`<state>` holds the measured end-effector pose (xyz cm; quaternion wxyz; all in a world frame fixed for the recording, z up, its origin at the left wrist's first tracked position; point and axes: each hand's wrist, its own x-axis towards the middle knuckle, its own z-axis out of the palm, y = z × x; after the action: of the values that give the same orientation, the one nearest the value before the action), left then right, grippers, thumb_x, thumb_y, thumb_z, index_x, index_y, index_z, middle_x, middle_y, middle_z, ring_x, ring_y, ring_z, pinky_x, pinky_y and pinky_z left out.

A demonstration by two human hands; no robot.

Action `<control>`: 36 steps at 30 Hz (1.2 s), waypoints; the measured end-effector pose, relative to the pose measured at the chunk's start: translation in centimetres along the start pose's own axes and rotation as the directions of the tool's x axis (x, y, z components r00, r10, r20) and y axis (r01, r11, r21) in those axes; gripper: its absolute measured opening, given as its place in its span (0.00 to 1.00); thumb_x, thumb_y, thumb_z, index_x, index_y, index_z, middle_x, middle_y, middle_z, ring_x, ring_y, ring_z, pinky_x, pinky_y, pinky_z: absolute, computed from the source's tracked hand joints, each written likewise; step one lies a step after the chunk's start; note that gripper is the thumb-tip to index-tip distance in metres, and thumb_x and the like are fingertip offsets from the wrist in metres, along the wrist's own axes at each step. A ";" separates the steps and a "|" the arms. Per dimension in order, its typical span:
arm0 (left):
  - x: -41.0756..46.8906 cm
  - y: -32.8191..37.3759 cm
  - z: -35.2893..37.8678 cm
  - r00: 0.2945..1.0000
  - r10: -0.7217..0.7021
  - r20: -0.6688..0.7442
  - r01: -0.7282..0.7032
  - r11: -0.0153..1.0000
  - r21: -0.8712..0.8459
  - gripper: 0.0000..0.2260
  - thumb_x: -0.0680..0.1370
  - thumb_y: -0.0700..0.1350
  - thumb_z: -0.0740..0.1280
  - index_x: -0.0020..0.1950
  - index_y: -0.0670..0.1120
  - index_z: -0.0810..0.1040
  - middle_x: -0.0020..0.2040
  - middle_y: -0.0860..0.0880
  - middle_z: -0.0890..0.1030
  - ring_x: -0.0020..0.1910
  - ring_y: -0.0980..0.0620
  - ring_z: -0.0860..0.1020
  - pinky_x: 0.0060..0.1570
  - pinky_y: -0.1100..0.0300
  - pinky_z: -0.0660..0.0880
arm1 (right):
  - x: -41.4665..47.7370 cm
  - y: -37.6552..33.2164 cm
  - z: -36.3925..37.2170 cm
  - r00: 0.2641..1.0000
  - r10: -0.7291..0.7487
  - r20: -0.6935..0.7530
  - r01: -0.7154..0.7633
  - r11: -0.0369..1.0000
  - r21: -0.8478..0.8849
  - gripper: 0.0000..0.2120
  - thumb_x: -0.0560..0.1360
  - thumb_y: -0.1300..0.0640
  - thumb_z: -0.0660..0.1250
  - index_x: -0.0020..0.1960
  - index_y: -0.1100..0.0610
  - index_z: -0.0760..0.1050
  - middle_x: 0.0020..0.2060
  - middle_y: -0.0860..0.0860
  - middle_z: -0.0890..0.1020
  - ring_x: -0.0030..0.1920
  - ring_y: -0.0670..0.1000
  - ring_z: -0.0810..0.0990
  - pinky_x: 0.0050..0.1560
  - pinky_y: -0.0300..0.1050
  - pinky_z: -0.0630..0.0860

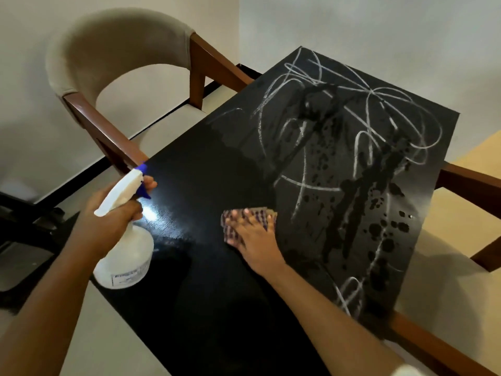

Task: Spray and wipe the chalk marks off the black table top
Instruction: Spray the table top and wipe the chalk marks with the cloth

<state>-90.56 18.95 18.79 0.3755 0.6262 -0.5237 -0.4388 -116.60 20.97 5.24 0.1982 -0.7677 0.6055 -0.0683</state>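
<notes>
Chalk marks (309, 186) lie beyond the right hand (256, 240), flat on a cloth (230, 230); left hand (111, 213) grips spray bottle (127, 256)

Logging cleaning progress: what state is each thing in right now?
Table top: near part wiped dark, far part chalky with wet spots.
Chalk marks: remaining on far part.
Spray bottle: gripped by left hand, finger on trigger.
Cloth: pressed flat under right hand.
</notes>
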 end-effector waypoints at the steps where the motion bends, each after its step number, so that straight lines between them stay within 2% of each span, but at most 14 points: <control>1: -1.0 -0.3 0.4 0.999 -0.030 0.014 0.030 0.999 -0.014 0.22 0.72 0.32 0.63 0.60 0.52 0.79 0.57 0.49 0.83 0.58 0.45 0.79 0.52 0.46 0.74 | -2.3 0.0 0.0 0.999 -0.027 0.038 0.023 0.994 0.108 0.26 0.80 0.46 0.59 0.76 0.47 0.59 0.76 0.45 0.60 0.77 0.46 0.52 0.73 0.62 0.38; 4: -4.3 0.0 2.5 0.990 -0.072 0.123 0.069 0.997 0.028 0.21 0.69 0.37 0.67 0.57 0.56 0.80 0.53 0.50 0.84 0.52 0.45 0.80 0.53 0.44 0.75 | -8.3 0.0 -1.3 0.986 -0.049 0.162 -0.057 0.807 0.588 0.24 0.80 0.46 0.57 0.73 0.54 0.66 0.70 0.51 0.71 0.70 0.45 0.64 0.75 0.48 0.51; 6: -6.1 0.2 3.9 0.980 -0.086 0.181 0.072 0.994 0.079 0.21 0.64 0.43 0.68 0.54 0.59 0.81 0.51 0.47 0.84 0.45 0.45 0.79 0.47 0.45 0.76 | -11.2 0.0 -2.9 0.985 -0.074 0.154 -0.106 0.440 0.892 0.19 0.83 0.55 0.54 0.70 0.63 0.69 0.66 0.55 0.75 0.68 0.51 0.71 0.71 0.46 0.64; 8: -8.0 0.8 5.4 0.966 -0.111 0.234 0.090 0.991 0.098 0.21 0.61 0.45 0.67 0.52 0.60 0.82 0.50 0.44 0.84 0.41 0.46 0.79 0.43 0.49 0.75 | -13.7 0.9 -5.1 0.989 0.064 0.132 -0.137 0.074 0.988 0.19 0.83 0.58 0.51 0.69 0.66 0.69 0.65 0.57 0.76 0.68 0.55 0.73 0.69 0.46 0.68; 10: -9.5 0.9 6.8 0.952 -0.118 0.282 0.098 0.992 0.082 0.22 0.59 0.48 0.66 0.52 0.59 0.83 0.50 0.43 0.84 0.41 0.47 0.79 0.42 0.51 0.74 | -15.4 2.4 -7.5 0.946 0.269 0.184 -0.142 -0.169 0.975 0.20 0.80 0.51 0.54 0.66 0.59 0.73 0.62 0.55 0.79 0.65 0.56 0.76 0.66 0.53 0.71; 13: -11.8 1.2 9.0 0.929 -0.120 0.349 0.086 0.990 0.111 0.21 0.60 0.48 0.64 0.51 0.57 0.83 0.49 0.46 0.84 0.41 0.51 0.78 0.41 0.55 0.73 | -17.3 6.0 -10.5 0.844 0.488 0.222 -0.085 -0.286 0.954 0.20 0.76 0.44 0.57 0.60 0.53 0.77 0.58 0.54 0.82 0.60 0.56 0.79 0.64 0.58 0.72; 18: -14.5 1.7 12.5 0.946 -0.072 0.316 0.014 0.983 0.183 0.15 0.64 0.41 0.62 0.45 0.53 0.83 0.43 0.54 0.84 0.40 0.58 0.80 0.41 0.62 0.75 | -19.4 10.3 -12.7 0.748 0.650 0.136 0.032 -0.239 0.970 0.24 0.76 0.43 0.59 0.68 0.52 0.71 0.63 0.54 0.78 0.63 0.57 0.75 0.65 0.59 0.70; 23: -16.0 0.5 14.3 0.977 -0.161 0.143 0.115 0.951 0.287 0.08 0.69 0.38 0.67 0.35 0.51 0.79 0.27 0.52 0.79 0.24 0.56 0.73 0.29 0.57 0.70 | -20.4 11.9 -13.2 0.719 0.694 0.042 0.043 -0.105 0.994 0.25 0.75 0.42 0.59 0.69 0.51 0.70 0.64 0.52 0.77 0.65 0.56 0.74 0.67 0.62 0.67; 25: -16.4 0.2 14.4 0.982 -0.170 0.086 0.130 0.927 0.351 0.09 0.71 0.38 0.67 0.33 0.49 0.78 0.25 0.50 0.77 0.23 0.55 0.72 0.27 0.58 0.68 | -20.3 11.8 -13.0 0.725 0.689 0.018 -0.010 -0.015 1.000 0.24 0.73 0.38 0.60 0.65 0.47 0.72 0.61 0.48 0.78 0.64 0.54 0.74 0.68 0.60 0.67; 27: -16.7 -0.2 14.1 0.982 -0.181 0.059 0.151 0.930 0.336 0.09 0.72 0.38 0.68 0.34 0.50 0.79 0.27 0.50 0.79 0.25 0.54 0.74 0.28 0.57 0.69 | -20.1 11.4 -12.5 0.750 0.661 -0.015 -0.173 0.219 0.960 0.28 0.68 0.28 0.61 0.63 0.42 0.71 0.56 0.43 0.78 0.63 0.53 0.74 0.66 0.57 0.69; 29: -17.0 -0.4 13.6 0.978 -0.196 0.074 0.172 0.952 0.255 0.10 0.71 0.38 0.69 0.37 0.53 0.81 0.32 0.53 0.82 0.31 0.54 0.78 0.32 0.58 0.73 | -19.7 10.6 -11.0 0.806 0.583 -0.097 -0.292 0.535 0.793 0.25 0.74 0.34 0.60 0.68 0.42 0.67 0.56 0.43 0.77 0.62 0.51 0.74 0.61 0.51 0.69; 32: -17.3 -0.4 12.8 0.991 -0.110 0.072 0.100 0.986 0.133 0.13 0.65 0.40 0.64 0.42 0.56 0.82 0.41 0.54 0.85 0.39 0.58 0.81 0.39 0.59 0.76 | -18.6 9.1 -6.8 0.934 0.256 -0.248 -0.157 0.920 0.358 0.24 0.79 0.54 0.63 0.73 0.42 0.61 0.70 0.38 0.65 0.73 0.43 0.59 0.73 0.53 0.55; 34: -17.2 0.1 12.4 0.999 -0.043 -0.013 0.043 0.999 0.004 0.17 0.66 0.37 0.63 0.44 0.56 0.83 0.44 0.53 0.85 0.42 0.59 0.81 0.39 0.62 0.77 | -17.8 7.8 -3.1 0.997 0.042 -0.068 -0.036 0.996 0.080 0.26 0.79 0.51 0.62 0.75 0.41 0.59 0.74 0.39 0.59 0.76 0.44 0.52 0.75 0.58 0.41; 36: -16.6 0.4 12.1 0.996 -0.008 -0.093 0.001 0.997 -0.075 0.21 0.69 0.30 0.64 0.45 0.57 0.83 0.46 0.54 0.85 0.46 0.59 0.81 0.41 0.63 0.79 | -17.2 7.1 0.3 0.982 -0.184 0.044 0.189 0.972 -0.142 0.26 0.78 0.42 0.57 0.75 0.42 0.60 0.76 0.44 0.60 0.76 0.49 0.56 0.73 0.60 0.40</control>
<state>-103.24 35.15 17.68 0.4217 0.6326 -0.4873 -0.4295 -127.34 36.11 4.56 0.1436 -0.8346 0.5310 -0.0303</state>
